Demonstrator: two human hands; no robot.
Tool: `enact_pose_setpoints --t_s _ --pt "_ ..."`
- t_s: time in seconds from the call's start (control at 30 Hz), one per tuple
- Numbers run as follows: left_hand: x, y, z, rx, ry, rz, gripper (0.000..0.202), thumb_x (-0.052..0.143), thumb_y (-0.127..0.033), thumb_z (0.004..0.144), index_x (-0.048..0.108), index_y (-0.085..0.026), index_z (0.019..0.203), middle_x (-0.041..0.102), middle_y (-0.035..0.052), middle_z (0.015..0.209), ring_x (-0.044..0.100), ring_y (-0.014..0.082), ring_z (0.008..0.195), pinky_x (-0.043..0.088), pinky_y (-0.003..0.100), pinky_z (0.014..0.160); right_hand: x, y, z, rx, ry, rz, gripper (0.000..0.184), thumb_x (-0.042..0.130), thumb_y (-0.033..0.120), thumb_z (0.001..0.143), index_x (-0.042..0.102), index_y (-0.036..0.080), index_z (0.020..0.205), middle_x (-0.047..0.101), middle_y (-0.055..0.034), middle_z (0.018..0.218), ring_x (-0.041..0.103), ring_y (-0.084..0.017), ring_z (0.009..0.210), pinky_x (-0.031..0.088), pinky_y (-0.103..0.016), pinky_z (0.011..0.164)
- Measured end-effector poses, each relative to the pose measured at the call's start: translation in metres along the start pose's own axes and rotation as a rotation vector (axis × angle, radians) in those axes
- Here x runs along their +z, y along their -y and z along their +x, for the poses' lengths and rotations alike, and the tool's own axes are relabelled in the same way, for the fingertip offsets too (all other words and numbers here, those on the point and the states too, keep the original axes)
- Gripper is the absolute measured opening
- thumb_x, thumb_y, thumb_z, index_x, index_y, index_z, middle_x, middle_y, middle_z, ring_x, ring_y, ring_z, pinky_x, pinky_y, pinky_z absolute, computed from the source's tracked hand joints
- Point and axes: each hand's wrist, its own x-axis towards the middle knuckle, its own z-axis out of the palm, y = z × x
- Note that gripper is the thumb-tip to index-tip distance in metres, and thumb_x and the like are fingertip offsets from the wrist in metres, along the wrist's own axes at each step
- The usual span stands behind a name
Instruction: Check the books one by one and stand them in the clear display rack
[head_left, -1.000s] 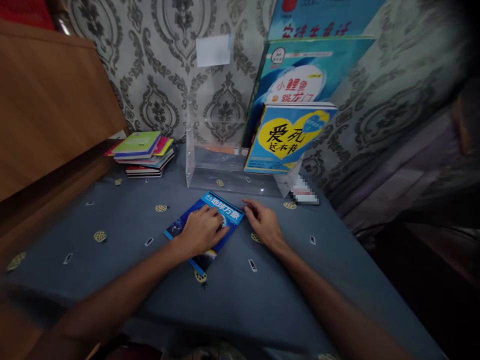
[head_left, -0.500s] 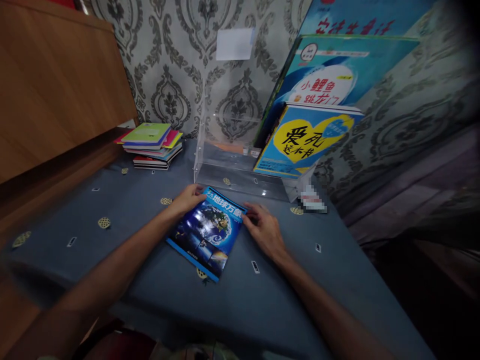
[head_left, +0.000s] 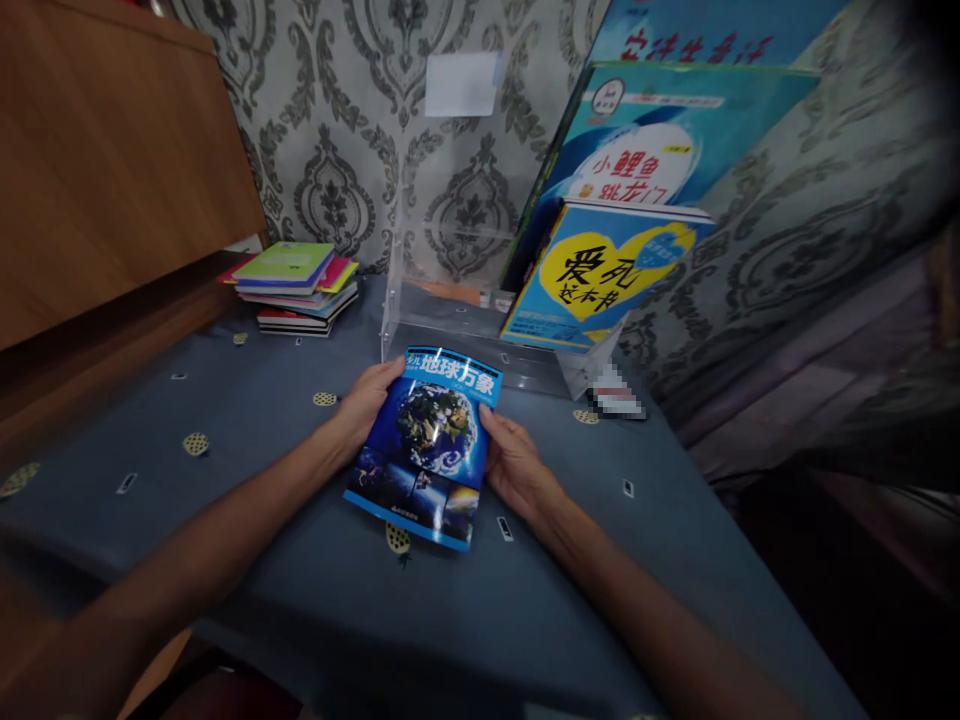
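A thin blue book [head_left: 427, 450] with a picture of the Earth on its cover faces me, its upper end tipped up from the table. My left hand [head_left: 369, 400] grips its upper left edge, the fingers partly hidden behind it. Along the right edge my right hand [head_left: 519, 458] holds on, thumb over the cover and the other fingers beneath. Just behind the book stands a clear acrylic book rack [head_left: 525, 375]. On the rack's right side leans a blue and yellow book [head_left: 600, 275], with a teal book [head_left: 675, 120] behind it.
At the back left lies a stack of colourful books [head_left: 289, 285] beside a wooden cabinet [head_left: 127, 150]. A blurred-out small item [head_left: 619, 393] sits right of the rack. A blue-grey cloth with printed fruit covers the table [head_left: 247, 420]. Patterned wallpaper [head_left: 330, 120] rises behind.
The blue book has been lifted at its upper end and turned more upright toward me. My right hand has closed around its right edge; my left hand keeps its hold.
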Motion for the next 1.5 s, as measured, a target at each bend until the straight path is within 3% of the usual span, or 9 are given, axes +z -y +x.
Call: enact_pose_setpoints --t_s 0.2,0.4,0.6,0.83,1.0,1.17,1.3,1.4,1.5 --pt "-0.001 0.015 0.001 -0.090 0.007 -0.045 0.029 0.071 -0.042 0.088 0.070 -0.014 0.088 0.073 0.0027 0.069 0.065 0.0141 0.055 0.056 0.027 0.064 0.002 0.003 -0.002 0.006 0.082 0.030 0.046 0.072 0.062 0.078 0.069 0.022 0.100 0.078 -0.0093 0.098 0.074 -0.028 0.094 0.061 -0.046 0.084" --pt "-0.008 0.019 0.011 0.005 -0.020 0.069 0.041 0.080 -0.054 0.075 0.069 -0.015 0.078 0.073 0.0019 0.068 0.067 0.0159 0.060 0.055 0.027 0.066 -0.002 0.004 -0.002 0.016 0.127 0.072 0.046 0.073 0.060 0.078 0.068 0.022 0.104 0.078 -0.0091 0.098 0.074 -0.029 0.097 0.060 -0.048 0.087" --pt "-0.013 0.022 0.018 -0.027 -0.006 0.010 0.041 0.082 -0.052 0.073 0.071 -0.014 0.081 0.074 0.0035 0.072 0.069 0.0183 0.065 0.056 0.030 0.071 -0.003 0.007 -0.008 0.060 0.169 0.126 0.047 0.088 0.049 0.065 0.070 0.022 0.100 0.078 -0.0061 0.098 0.075 -0.026 0.093 0.058 -0.044 0.093" --pt "-0.014 0.025 0.024 0.140 0.001 0.054 0.039 0.078 -0.052 0.075 0.069 -0.016 0.088 0.074 0.0038 0.082 0.068 0.0185 0.075 0.054 0.032 0.079 -0.007 0.011 -0.010 0.019 0.221 0.030 0.043 0.083 0.046 0.072 0.069 0.024 0.106 0.079 -0.0078 0.099 0.075 -0.028 0.094 0.058 -0.049 0.092" --pt "-0.018 0.025 0.030 0.217 -0.062 0.165 0.029 0.071 -0.045 0.081 0.065 -0.016 0.083 0.068 0.0001 0.074 0.062 0.0161 0.071 0.049 0.028 0.075 -0.008 0.016 -0.007 0.019 0.212 -0.032 0.040 0.079 0.044 0.075 0.069 0.025 0.109 0.078 -0.0076 0.102 0.074 -0.028 0.097 0.058 -0.046 0.089" --pt "-0.025 0.016 0.035 0.340 -0.120 0.370 0.013 0.055 -0.023 0.090 0.063 -0.017 0.099 0.059 -0.0045 0.069 0.057 0.0141 0.069 0.045 0.024 0.075 -0.029 0.010 0.009 -0.065 0.078 -0.145 0.039 0.085 0.039 0.067 0.071 0.024 0.100 0.077 -0.0057 0.092 0.074 -0.025 0.082 0.061 -0.042 0.077" --pt "-0.030 0.010 0.032 0.416 -0.119 0.563 0.022 0.055 -0.014 0.086 0.062 -0.018 0.106 0.048 -0.0067 0.061 0.053 0.0162 0.067 0.043 0.027 0.078 -0.041 0.008 0.009 -0.374 -0.156 -0.553 0.031 0.082 0.038 0.071 0.073 0.027 0.098 0.075 -0.0059 0.095 0.071 -0.028 0.087 0.060 -0.044 0.078" --pt "-0.030 0.009 0.032 0.453 -0.104 0.681 0.022 0.056 -0.011 0.083 0.063 -0.018 0.103 0.053 -0.0046 0.066 0.056 0.0183 0.074 0.042 0.029 0.084 -0.013 0.009 0.002 -0.656 -0.107 -0.838 0.026 0.072 0.040 0.082 0.073 0.031 0.106 0.073 -0.0070 0.115 0.065 -0.033 0.112 0.049 -0.055 0.101" --pt "-0.031 0.010 0.034 0.461 -0.085 0.770 0.023 0.055 -0.013 0.084 0.061 -0.018 0.106 0.057 -0.0023 0.071 0.057 0.0198 0.079 0.043 0.030 0.085 0.046 -0.005 -0.004 -0.751 0.230 -1.043 0.037 0.059 0.043 0.091 0.068 0.028 0.124 0.062 -0.0077 0.140 0.053 -0.033 0.133 0.034 -0.059 0.116"
